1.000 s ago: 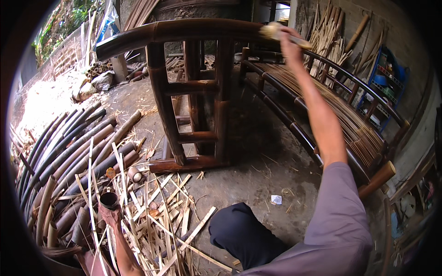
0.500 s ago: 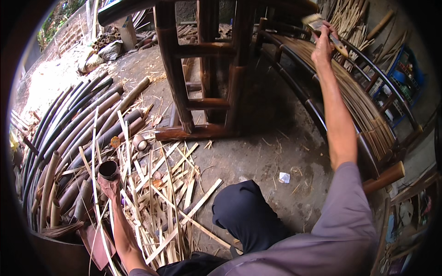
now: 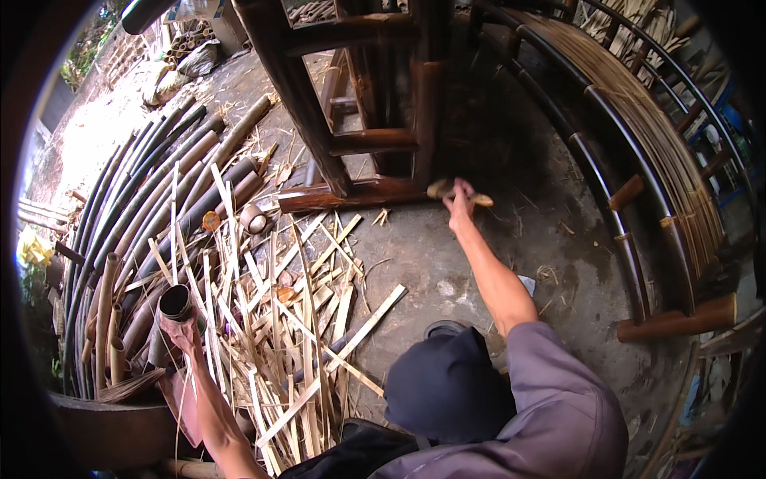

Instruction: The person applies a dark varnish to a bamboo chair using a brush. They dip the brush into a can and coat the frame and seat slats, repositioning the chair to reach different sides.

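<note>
My left hand [image 3: 183,329] is closed around a dark, round, open-topped cup [image 3: 174,301], held over the bamboo pile on the left. What lies inside the cup is too dark to make out. In my outstretched right hand [image 3: 459,206] is a paintbrush [image 3: 482,199] with a pale wooden handle. Its bristles point left, at the right end of the bottom bamboo pole [image 3: 359,194] of a dark, glossy bamboo frame [image 3: 373,142]. Whether the bristles touch the pole I cannot tell.
Long dark bamboo poles [image 3: 152,180] lie heaped at the left. Pale split strips [image 3: 319,307] are scattered beside my knee [image 3: 447,383]. A bamboo bench [image 3: 638,120] with a slatted seat stands at the right. A white scrap [image 3: 527,285] lies on the concrete floor.
My right hand has come down and left with the paintbrush, from above the bench to the foot of the bamboo frame. My left hand keeps hold of the cup. The view has shifted.
</note>
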`<state>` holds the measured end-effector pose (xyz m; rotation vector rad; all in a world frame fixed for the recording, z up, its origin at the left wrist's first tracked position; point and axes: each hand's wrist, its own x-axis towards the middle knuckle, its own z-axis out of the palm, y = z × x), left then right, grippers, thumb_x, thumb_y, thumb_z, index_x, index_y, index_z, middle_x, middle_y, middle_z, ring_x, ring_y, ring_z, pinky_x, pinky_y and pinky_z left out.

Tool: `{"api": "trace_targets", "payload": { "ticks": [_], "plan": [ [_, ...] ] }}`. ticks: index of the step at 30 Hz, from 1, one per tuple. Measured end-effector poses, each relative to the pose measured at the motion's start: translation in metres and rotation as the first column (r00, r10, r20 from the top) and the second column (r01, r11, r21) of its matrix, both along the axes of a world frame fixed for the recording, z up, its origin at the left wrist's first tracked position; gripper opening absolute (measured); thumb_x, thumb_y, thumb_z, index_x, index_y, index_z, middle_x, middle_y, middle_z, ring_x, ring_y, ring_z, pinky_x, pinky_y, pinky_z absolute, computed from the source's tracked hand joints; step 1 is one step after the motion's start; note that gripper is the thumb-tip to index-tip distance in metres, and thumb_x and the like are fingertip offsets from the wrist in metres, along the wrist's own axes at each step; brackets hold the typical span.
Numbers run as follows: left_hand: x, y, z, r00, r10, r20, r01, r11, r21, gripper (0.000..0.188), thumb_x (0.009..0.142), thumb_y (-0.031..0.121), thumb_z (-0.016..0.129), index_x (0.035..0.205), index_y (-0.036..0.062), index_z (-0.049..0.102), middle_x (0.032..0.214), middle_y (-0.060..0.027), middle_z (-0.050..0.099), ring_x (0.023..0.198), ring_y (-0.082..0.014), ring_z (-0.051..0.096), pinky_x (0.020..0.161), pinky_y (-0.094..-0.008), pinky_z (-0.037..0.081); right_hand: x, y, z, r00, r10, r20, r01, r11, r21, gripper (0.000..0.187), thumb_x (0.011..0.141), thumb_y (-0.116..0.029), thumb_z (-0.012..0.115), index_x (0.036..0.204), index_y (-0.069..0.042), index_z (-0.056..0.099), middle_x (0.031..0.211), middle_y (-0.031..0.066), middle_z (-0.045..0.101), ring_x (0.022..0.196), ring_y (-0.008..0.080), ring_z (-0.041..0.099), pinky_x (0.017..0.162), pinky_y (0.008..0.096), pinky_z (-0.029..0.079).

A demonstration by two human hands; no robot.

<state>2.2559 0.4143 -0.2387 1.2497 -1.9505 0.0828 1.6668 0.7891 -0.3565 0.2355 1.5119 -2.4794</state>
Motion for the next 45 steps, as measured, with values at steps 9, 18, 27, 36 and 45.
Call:
{"api": "trace_targets", "payload": {
  "ticks": [9,18,27,36,45],
  "plan": [
    [0.016,0.008,0.011,0.999,0.023,0.042,-0.022,0.999,-0.023,0.083,0.070,0.017,0.079,0.139,-0.0029,0.037,0.125,-0.0205,0.051,0.116,-0.0327,0.050,0.104,-0.0419,0.035,0.036,-0.048,-0.021,0.987,0.015,-0.162,0.001,0.995,0.104,0.018,0.097,-0.026,0.058,0.107,-0.012,0.059,0.099,0.0008,0.060,0.092,0.0129,0.057,0.079,0.0297,0.048],
    [-0.011,0.039,0.025,0.999,-0.045,0.016,0.045,0.999,0.028,0.084,0.070,0.015,0.079,0.139,-0.0033,0.036,0.126,-0.0202,0.051,0.116,-0.0317,0.049,0.105,-0.0412,0.034,0.085,0.015,0.000,0.822,0.481,-0.306,-0.207,0.752,0.625,0.017,0.098,-0.022,0.056,0.109,-0.012,0.063,0.089,-0.0037,0.059,0.081,0.0067,0.055,0.071,0.0231,0.048],
    [-0.017,0.177,0.183,0.982,-0.140,-0.126,0.170,0.946,0.275,0.084,0.071,0.013,0.079,0.140,-0.0038,0.035,0.127,-0.0198,0.050,0.117,-0.0306,0.049,0.106,-0.0405,0.033,0.157,0.234,0.202,0.915,0.395,-0.080,-0.054,0.318,0.946,0.030,0.091,-0.033,0.064,0.106,-0.008,0.067,0.084,0.0076,0.068,0.080,0.0155,0.065,0.074,0.0300,0.051],
    [-0.036,0.348,0.389,0.794,-0.051,-0.606,0.552,0.480,0.682,0.092,0.067,0.009,0.080,0.143,-0.0020,0.029,0.129,-0.0164,0.047,0.118,-0.0268,0.048,0.106,-0.0381,0.034,0.312,0.448,0.423,0.968,-0.203,0.150,-0.155,-0.009,0.988,0.031,0.077,-0.023,0.066,0.104,-0.006,0.068,0.100,0.0158,0.069,0.096,0.0357,0.065,0.084,0.0407,0.051],
    [-0.157,0.455,0.500,0.642,-0.364,-0.675,0.760,0.181,0.624,0.097,0.065,0.030,0.086,0.141,0.0017,0.033,0.129,-0.0144,0.051,0.118,-0.0267,0.052,0.104,-0.0393,0.038,0.352,0.582,0.317,0.905,-0.354,0.235,-0.053,0.454,0.889,0.023,0.092,-0.020,0.061,0.112,-0.010,0.060,0.078,0.0048,0.059,0.063,0.0143,0.058,0.056,0.0294,0.048]
  ]
}}
